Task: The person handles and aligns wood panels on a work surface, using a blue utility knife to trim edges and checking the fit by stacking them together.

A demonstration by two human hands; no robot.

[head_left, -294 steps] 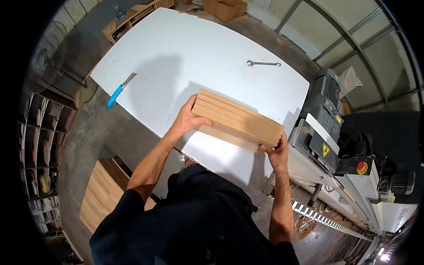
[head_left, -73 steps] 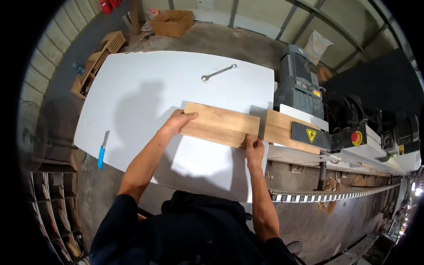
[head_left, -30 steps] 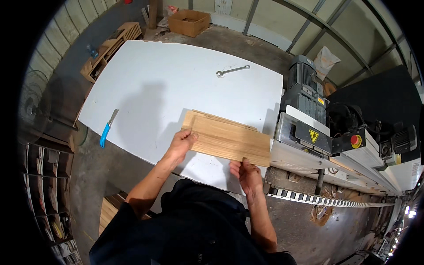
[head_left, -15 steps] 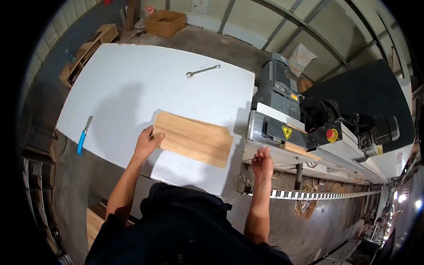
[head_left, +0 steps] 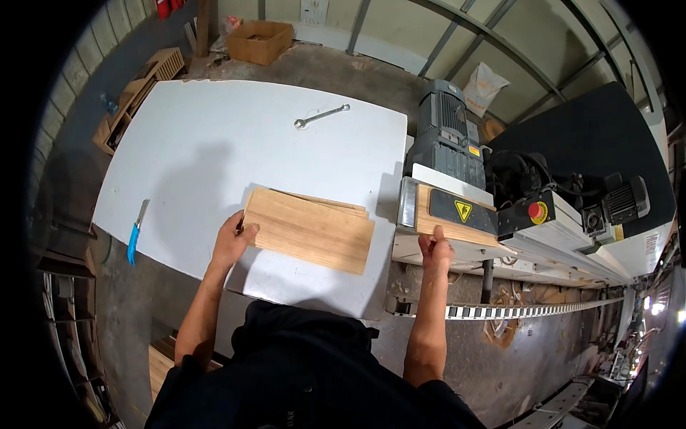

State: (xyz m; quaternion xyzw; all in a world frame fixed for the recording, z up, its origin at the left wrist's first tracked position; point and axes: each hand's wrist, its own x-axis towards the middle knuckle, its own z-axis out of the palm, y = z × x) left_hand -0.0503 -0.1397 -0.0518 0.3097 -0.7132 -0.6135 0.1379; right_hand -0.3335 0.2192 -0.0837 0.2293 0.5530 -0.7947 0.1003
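Observation:
A small stack of light-brown wooden boards [head_left: 311, 232] lies on the white table near its front edge. My left hand [head_left: 233, 239] grips the stack's left end, thumb on top and fingers around the edge. At the machine on the right, another wooden board [head_left: 423, 207] sticks out to the left from under a dark guard plate [head_left: 457, 208] with a yellow warning label. My right hand [head_left: 436, 250] is closed at that board's near edge, fingertips pinching it; its underside is hidden.
The white table [head_left: 207, 114] carries a wrench [head_left: 321, 116] at the back and a blue-handled knife [head_left: 137, 232] at the left. A grey motor [head_left: 444, 129] and a red stop button [head_left: 536, 210] belong to the machine. A cardboard box [head_left: 259, 41] stands on the floor behind.
My right hand has moved up and slightly right to the machine, its fingers closing at the board's edge. That board now shows farther left of the guard. My left hand stays on the stack.

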